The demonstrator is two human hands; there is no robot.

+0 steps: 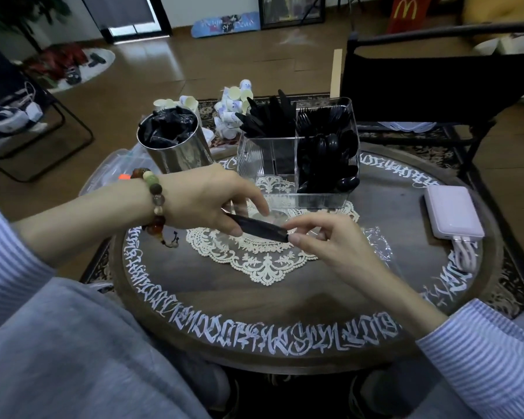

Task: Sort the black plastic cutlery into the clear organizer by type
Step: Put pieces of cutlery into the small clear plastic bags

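Hands meet over the middle of the round table [285, 285], above the lace doily [254, 255]. The left hand [206, 201] pinches one end of a black cutlery piece [259, 228] and the right hand [330, 237] pinches the other end between thumb and forefinger, so it hangs level between them; its type I cannot tell, and it seems partly in clear wrap, probably being stripped before sorting. The clear organizer [297, 152] stands at the far edge, just beyond the hands: knives [270, 116] upright in the far left compartment, forks [315, 119] far right, spoons [330, 158] near right, the near left one looking empty. A shiny metal bin [176, 143] stands at the far left edge and a pink power bank [452, 211] near the right edge, both clear of the path. Nothing blocks the reach to the organizer.
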